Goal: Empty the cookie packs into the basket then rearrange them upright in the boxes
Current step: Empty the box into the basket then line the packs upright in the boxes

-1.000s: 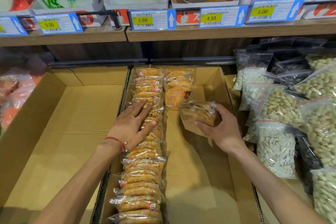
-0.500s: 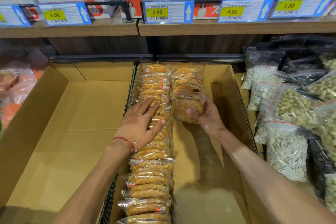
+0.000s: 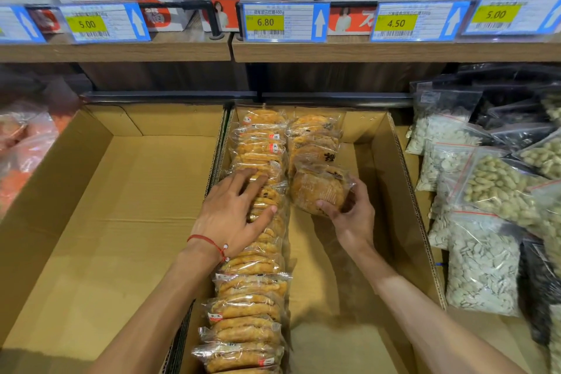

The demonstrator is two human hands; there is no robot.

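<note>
Shelving board (image 3: 364, 51) of wood spans the top of the view. Beneath it two open cardboard boxes stand side by side with their walls touching: the left box (image 3: 121, 206) and the right box (image 3: 321, 297), which contains the stock. Clear bags of seeds and nuts (image 3: 482, 267) are stacked just beside the right box, on its right. Along that box's left wall a long row of cookie packs (image 3: 252, 288) stands on edge, running front to back. A short row (image 3: 312, 136) of like packs stands beside it at the far end. The right grip (image 3: 352, 218) grasps one cookie pack (image 3: 318, 188) by its lower edge, thumb on the front face. The pack stands upright against the near end of the short row. The left grip (image 3: 230, 212) is released, fingers spread flat on top of the long row. A red cord bracelet (image 3: 209, 241) circles the left wrist. One price tag (image 3: 282, 21) on the shelf edge reads 6.80.
</note>
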